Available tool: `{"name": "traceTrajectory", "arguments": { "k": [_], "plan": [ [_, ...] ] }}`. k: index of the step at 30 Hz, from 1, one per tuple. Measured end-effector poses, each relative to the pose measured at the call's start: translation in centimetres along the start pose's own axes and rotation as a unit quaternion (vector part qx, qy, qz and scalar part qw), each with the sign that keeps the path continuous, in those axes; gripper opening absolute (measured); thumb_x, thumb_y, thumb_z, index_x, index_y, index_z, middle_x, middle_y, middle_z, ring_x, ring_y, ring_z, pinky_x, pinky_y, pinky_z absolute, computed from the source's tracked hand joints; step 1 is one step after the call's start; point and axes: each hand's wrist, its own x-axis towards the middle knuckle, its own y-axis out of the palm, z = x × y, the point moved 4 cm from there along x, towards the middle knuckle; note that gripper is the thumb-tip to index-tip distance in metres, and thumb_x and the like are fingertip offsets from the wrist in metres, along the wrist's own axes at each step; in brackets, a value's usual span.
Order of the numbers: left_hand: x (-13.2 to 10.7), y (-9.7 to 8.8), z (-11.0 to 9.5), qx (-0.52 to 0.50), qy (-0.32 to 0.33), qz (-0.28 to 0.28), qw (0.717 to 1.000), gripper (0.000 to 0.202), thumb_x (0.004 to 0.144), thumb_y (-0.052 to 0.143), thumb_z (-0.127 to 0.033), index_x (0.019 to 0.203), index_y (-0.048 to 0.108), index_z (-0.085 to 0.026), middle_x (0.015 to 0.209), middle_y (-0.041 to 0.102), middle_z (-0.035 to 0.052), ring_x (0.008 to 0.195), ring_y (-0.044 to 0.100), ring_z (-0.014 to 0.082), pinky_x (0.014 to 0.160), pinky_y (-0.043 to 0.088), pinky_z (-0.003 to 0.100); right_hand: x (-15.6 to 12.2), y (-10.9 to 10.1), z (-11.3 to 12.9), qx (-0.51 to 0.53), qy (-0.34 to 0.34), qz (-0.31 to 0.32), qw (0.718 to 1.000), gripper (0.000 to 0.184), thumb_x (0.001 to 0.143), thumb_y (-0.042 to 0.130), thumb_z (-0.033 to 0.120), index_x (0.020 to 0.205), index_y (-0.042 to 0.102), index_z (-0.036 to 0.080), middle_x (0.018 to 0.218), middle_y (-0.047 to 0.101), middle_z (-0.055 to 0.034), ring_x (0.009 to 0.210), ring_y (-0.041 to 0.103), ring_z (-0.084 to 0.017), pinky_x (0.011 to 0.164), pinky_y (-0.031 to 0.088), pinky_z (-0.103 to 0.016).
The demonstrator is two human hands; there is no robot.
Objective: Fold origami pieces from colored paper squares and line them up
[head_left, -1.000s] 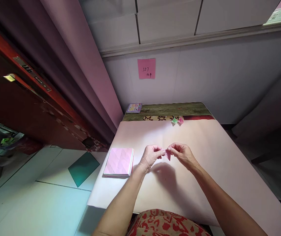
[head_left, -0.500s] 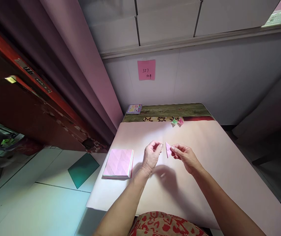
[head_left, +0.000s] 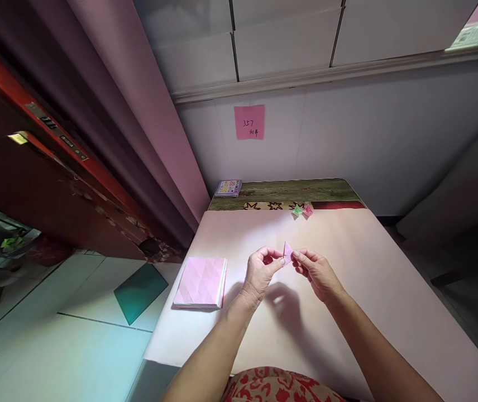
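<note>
A small piece of folded pink paper (head_left: 287, 252) is held up above the table, its pointed tip upward. My left hand (head_left: 262, 270) pinches its lower left corner between thumb and forefinger. On the other side my right hand (head_left: 313, 269) grips the right edge, thumb in front and the other fingers curled behind. Fingertips cover parts of both sides of the paper. To the left of my hands lies a stack of square paper (head_left: 201, 282), its top sheet pink with a diamond pattern.
At the cloth's far edge sit a green folded paper piece (head_left: 296, 211) and a pink one (head_left: 307, 210). A small printed pack (head_left: 228, 187) lies at the table's back left corner. A pink note (head_left: 249, 122) hangs on the wall.
My left hand has moved right and closed on the folded pink paper, which only my right hand held before. The paper has turned to show more of its face.
</note>
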Motion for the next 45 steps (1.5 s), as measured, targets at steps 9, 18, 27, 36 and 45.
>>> {"name": "traceTrajectory", "arguments": {
  "k": [9, 18, 27, 36, 45],
  "plan": [
    [0.0, -0.1, 0.3, -0.037, -0.02, -0.004, 0.999, 0.028, 0.058, 0.084, -0.03, 0.076, 0.068, -0.013, 0.071, 0.064, 0.0007, 0.068, 0.055, 0.0125, 0.072, 0.044, 0.027, -0.2, 0.2, 0.0, -0.015, -0.018, 0.005, 1.0, 0.033, 0.064, 0.085, 0.047, 0.076, 0.074, 0.017, 0.074, 0.064, -0.0021, 0.069, 0.054, -0.012, 0.063, 0.045, -0.024],
    [-0.1, 0.0, 1.1, -0.038, -0.072, 0.041, 0.996, 0.038, 0.069, 0.079, -0.047, 0.08, 0.072, -0.012, 0.061, 0.055, -0.0019, 0.052, 0.041, 0.0062, 0.049, 0.031, 0.021, -1.7, 1.5, 0.9, -0.15, -0.208, -0.043, 0.966, 0.028, 0.074, 0.077, 0.048, 0.08, 0.076, 0.02, 0.077, 0.072, -0.0044, 0.073, 0.063, -0.019, 0.073, 0.05, -0.033],
    [-0.5, -0.2, 0.8, -0.097, -0.118, 0.125, 0.98, 0.042, 0.073, 0.076, -0.052, 0.086, 0.068, -0.012, 0.082, 0.065, 0.0068, 0.068, 0.063, 0.0141, 0.068, 0.053, 0.029, -2.3, 1.9, 1.3, -0.125, -0.174, 0.0, 0.977, 0.033, 0.082, 0.069, 0.05, 0.074, 0.07, 0.018, 0.072, 0.066, -0.0037, 0.067, 0.055, -0.015, 0.064, 0.046, -0.029],
    [-0.4, -0.3, -0.6, -0.024, -0.041, 0.093, 0.995, 0.037, 0.069, 0.08, -0.04, 0.086, 0.058, -0.015, 0.068, 0.065, 0.0022, 0.063, 0.061, 0.0147, 0.066, 0.052, 0.031, -1.8, 1.7, 1.5, -0.12, -0.097, 0.055, 0.986, 0.044, 0.075, 0.076, 0.05, 0.102, 0.069, 0.017, 0.085, 0.068, -0.0056, 0.076, 0.058, -0.017, 0.069, 0.046, -0.03],
    [-0.4, -0.1, -0.6, 0.123, 0.006, 0.121, 0.985, 0.039, 0.076, 0.071, -0.032, 0.109, 0.057, -0.016, 0.07, 0.064, 0.0, 0.063, 0.058, 0.0129, 0.06, 0.043, 0.025, -1.5, 1.7, 1.2, -0.159, -0.041, 0.131, 0.978, 0.04, 0.074, 0.075, 0.054, 0.082, 0.07, 0.016, 0.073, 0.07, -0.0059, 0.065, 0.056, -0.015, 0.06, 0.042, -0.027]
  ]
}}
